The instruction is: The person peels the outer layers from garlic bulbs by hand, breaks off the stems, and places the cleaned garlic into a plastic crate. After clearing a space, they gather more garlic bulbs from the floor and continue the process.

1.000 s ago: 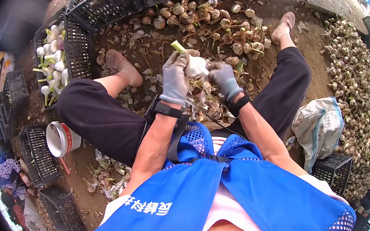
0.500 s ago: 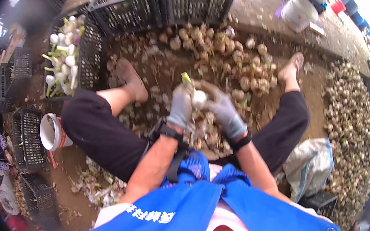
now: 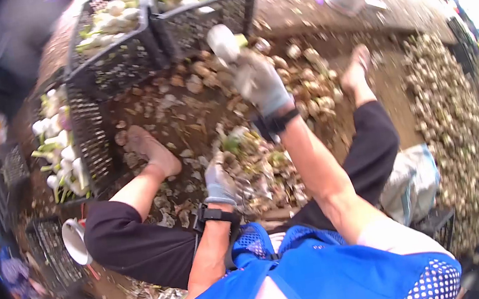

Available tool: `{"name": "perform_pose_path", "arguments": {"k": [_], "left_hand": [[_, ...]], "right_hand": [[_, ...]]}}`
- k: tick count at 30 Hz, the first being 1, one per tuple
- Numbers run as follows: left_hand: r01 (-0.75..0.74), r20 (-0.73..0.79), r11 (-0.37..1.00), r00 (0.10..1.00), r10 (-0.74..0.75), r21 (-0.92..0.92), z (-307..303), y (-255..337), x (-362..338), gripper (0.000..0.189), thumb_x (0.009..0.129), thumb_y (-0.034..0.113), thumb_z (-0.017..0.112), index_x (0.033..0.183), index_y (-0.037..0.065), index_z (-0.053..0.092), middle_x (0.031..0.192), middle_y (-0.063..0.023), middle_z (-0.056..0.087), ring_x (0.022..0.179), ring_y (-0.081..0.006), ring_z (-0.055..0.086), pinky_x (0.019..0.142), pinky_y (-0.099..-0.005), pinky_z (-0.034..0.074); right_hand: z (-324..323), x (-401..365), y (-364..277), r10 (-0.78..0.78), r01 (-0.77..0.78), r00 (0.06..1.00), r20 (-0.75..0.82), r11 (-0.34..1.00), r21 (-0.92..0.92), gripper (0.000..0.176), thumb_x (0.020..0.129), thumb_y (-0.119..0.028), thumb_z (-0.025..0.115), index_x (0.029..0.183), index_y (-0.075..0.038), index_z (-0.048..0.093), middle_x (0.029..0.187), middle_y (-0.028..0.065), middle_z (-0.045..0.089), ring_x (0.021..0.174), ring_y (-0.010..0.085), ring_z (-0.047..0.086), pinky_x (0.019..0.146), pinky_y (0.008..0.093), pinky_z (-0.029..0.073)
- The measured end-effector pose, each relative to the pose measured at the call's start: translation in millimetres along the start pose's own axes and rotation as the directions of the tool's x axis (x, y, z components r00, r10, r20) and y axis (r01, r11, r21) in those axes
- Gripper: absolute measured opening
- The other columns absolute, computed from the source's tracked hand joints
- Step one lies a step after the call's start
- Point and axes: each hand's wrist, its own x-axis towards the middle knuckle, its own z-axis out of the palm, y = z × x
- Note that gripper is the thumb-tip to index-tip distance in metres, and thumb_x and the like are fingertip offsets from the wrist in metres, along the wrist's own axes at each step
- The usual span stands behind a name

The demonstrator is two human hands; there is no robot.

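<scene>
Holding garlic bulb [image 3: 222,43] in right grip [image 3: 259,81], white end toward crates [image 3: 183,36], long axis blurred; left grip [image 3: 219,182] unclear.

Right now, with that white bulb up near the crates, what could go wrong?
The white bulb could slip from the right hand, since it sticks out past the fingers, and might drop among the brown bulbs on the ground. It might also bump the crate that shows just beyond it.

Right arm [image 3: 322,178] extended well forward, right hand [image 3: 259,81] gripping. Left hand [image 3: 219,179] lower, nearer the body; finger pose unclear.
</scene>
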Motion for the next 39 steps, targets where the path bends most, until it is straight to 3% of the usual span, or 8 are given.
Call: {"name": "perform_pose_path", "arguments": {"k": [6,7,13,16,21,26,36,39], "left_hand": [[0.034,0.022,0.999,0.999,-0.035,0.035,-2,1,6,0.029,0.086,0.029,0.051,0.096,0.002,0.057,0.092,-0.0114,0.06,0.081,-0.0234,0.058,0.073,-0.0376,0.047],[0.025,0.004,0.999,1.0,-0.025,0.044,1,1,4,0.028,0.087,0.027,0.051,0.095,0.001,0.057,0.088,-0.0104,0.06,0.078,-0.0215,0.058,0.069,-0.0351,0.047],[0.105,0.055,0.986,0.992,-0.113,0.131,8,-9,4,0.029,0.088,0.027,0.048,0.099,0.001,0.057,0.091,-0.0124,0.06,0.08,-0.0234,0.057,0.072,-0.0385,0.048],[0.124,0.068,0.979,0.988,-0.137,0.164,18,-12,3,0.029,0.088,0.026,0.048,0.1,0.001,0.056,0.091,-0.0124,0.06,0.08,-0.0238,0.057,0.072,-0.0389,0.048],[-0.01,0.191,0.961,0.98,-0.045,0.275,21,-16,-5,0.033,0.087,0.029,0.048,0.105,0.002,0.055,0.097,-0.0102,0.059,0.088,-0.0217,0.056,0.075,-0.035,0.046],[-0.048,0.124,0.955,0.992,0.012,0.291,44,-11,-13,0.024,0.088,0.021,0.052,0.107,0.007,0.054,0.095,-0.0087,0.059,0.074,-0.0183,0.06,0.056,-0.0261,0.047],[-0.046,0.122,0.996,0.992,0.037,0.072,34,5,-12,0.019,0.088,0.018,0.05,0.102,0.007,0.055,0.09,-0.0088,0.06,0.078,-0.0225,0.06,0.061,-0.0328,0.049],[-0.194,0.108,0.941,0.979,0.17,0.276,45,8,-20,0.027,0.089,0.019,0.052,0.114,0.01,0.049,0.091,-0.0058,0.059,0.073,-0.0168,0.059,0.056,-0.029,0.049]], "right_hand": [[-72,-4,-49,-0.532,-0.291,0.847,0.001,-0.464,-0.837,0.034,0.08,-0.023,0.055,0.109,-0.006,0.059,0.101,0.0139,0.062,0.093,0.0197,0.059,0.081,0.0306,0.047],[-84,-19,-62,-0.502,-0.607,0.761,-0.411,-0.329,-0.723,0.032,0.079,-0.03,0.053,0.103,-0.009,0.06,0.102,0.0159,0.058,0.095,0.0279,0.057,0.08,0.0382,0.045],[-194,-128,-78,-0.917,-0.888,0.018,-0.398,0.168,-0.427,0.032,0.069,-0.024,0.06,0.094,-0.005,0.061,0.096,0.0202,0.06,0.09,0.0299,0.059,0.076,0.0404,0.046],[-296,-136,-63,-0.816,-0.373,0.024,-0.577,0.529,-0.762,0.027,0.069,-0.018,0.055,0.086,0.001,0.063,0.081,0.0222,0.064,0.076,0.0363,0.062,0.067,0.0401,0.047],[-188,-122,-50,-0.877,-0.772,0.288,-0.384,0.025,-0.635,0.02,0.069,-0.012,0.054,0.081,0.0,0.063,0.075,0.0244,0.06,0.073,0.0361,0.061,0.066,0.0386,0.047],[-132,-113,-25,-0.609,-0.411,0.709,-0.356,0.054,-0.91,0.018,0.071,-0.01,0.056,0.084,-0.002,0.065,0.071,0.0179,0.063,0.068,0.0299,0.062,0.065,0.0337,0.047],[-147,-64,-8,-0.563,-0.132,0.826,-0.009,-0.178,-0.975,0.023,0.069,-0.007,0.054,0.088,-0.002,0.065,0.08,0.0161,0.064,0.076,0.0257,0.062,0.071,0.0297,0.046],[-87,-99,-14,-0.351,-0.161,0.906,-0.234,0.225,-0.961,0.015,0.079,-0.003,0.059,0.093,0.0,0.064,0.08,0.001,0.063,0.071,0.0079,0.055,0.064,0.0207,0.043]]}}
